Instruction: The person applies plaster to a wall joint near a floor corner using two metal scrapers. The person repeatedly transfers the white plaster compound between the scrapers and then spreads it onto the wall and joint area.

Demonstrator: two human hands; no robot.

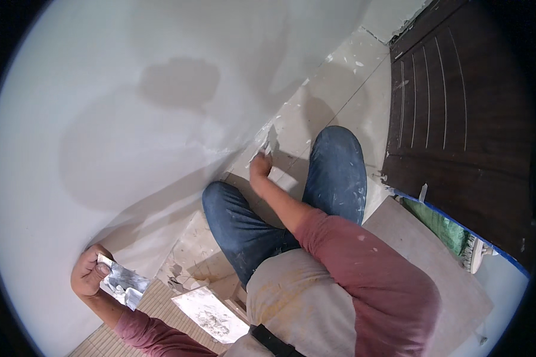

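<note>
At the lower left, my left hand (89, 273) is closed on the edge of a flat metal plate (124, 279) smeared with white putty, its thumb pressed on the top face. My right hand (260, 168) reaches forward between my knees, down by the foot of the white wall (161, 113). Its fingers are wrapped round a putty knife (272, 139), whose thin grey blade points at the line where wall meets floor. The handle is mostly hidden in the hand. A small white block-like piece (282, 178) shows just beside the right wrist.
White-spotted floor tiles (354, 77) run along the wall. A dark brown door panel (458, 89) stands at the right, with a brush (474, 254) and green sheeting (441, 229) by its edge. Close on my left lie a putty-stained white board (211, 315) and a slatted mat (152, 324).
</note>
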